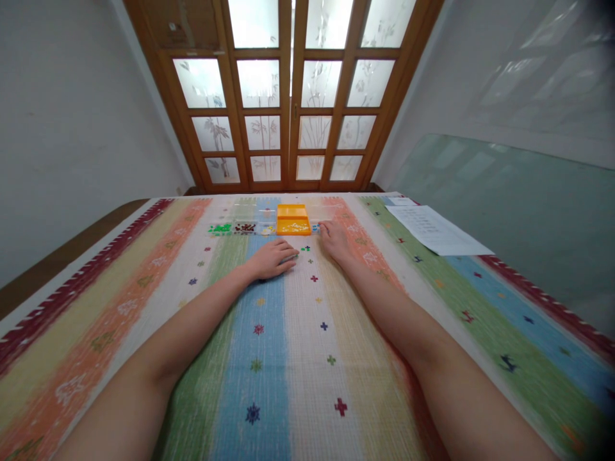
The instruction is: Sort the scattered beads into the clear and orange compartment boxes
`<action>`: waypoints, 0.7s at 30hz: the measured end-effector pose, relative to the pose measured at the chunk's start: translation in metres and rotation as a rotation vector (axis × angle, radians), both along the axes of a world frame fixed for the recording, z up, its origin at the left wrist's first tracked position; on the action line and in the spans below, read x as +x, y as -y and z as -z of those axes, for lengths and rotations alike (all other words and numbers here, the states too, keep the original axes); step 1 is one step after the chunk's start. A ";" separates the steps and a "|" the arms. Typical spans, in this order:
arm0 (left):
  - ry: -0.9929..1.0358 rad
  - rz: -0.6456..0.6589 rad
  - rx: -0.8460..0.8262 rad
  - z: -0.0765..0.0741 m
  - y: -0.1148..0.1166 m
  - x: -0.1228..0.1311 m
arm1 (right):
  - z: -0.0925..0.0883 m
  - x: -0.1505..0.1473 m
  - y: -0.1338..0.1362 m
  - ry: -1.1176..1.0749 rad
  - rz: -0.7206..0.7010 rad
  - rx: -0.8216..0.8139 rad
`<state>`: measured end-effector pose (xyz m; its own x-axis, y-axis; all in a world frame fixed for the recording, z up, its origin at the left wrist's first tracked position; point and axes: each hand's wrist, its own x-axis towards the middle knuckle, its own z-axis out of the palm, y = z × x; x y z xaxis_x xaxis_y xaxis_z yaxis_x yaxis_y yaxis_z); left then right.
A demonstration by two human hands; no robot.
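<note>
My left hand [275, 258] lies palm down on the striped cloth, fingers extended to the right beside a few small green pieces [305, 249]. My right hand [331, 238] reaches to small blue pieces [316, 228] just right of an orange box [293, 225]; its fingers are bent together, and anything between them is too small to make out. The open orange box holds small pale pieces. Left of it are yellow pieces [268, 230], dark brown pieces [245, 228] and green pieces [220, 228] in clear containers.
A striped, patterned tablecloth [307, 384] covers the table. White printed sheets [435, 229] lie at the back right. Beyond the far edge stand wooden doors [290, 128] with frosted panes, with walls on both sides.
</note>
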<state>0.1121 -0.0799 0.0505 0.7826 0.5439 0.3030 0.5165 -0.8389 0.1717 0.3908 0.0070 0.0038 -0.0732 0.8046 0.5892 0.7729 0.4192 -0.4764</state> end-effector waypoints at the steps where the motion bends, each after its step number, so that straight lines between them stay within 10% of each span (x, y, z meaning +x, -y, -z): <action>1: -0.015 0.003 -0.002 0.000 0.001 0.000 | 0.000 0.000 0.000 0.001 -0.001 0.003; 21: -0.046 -0.009 0.058 0.004 -0.009 -0.003 | 0.001 -0.003 0.002 0.010 -0.027 -0.003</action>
<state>0.1093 -0.0713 0.0468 0.7918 0.5331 0.2980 0.5300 -0.8422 0.0985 0.3881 0.0050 0.0027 -0.1006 0.8038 0.5863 0.7658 0.4388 -0.4701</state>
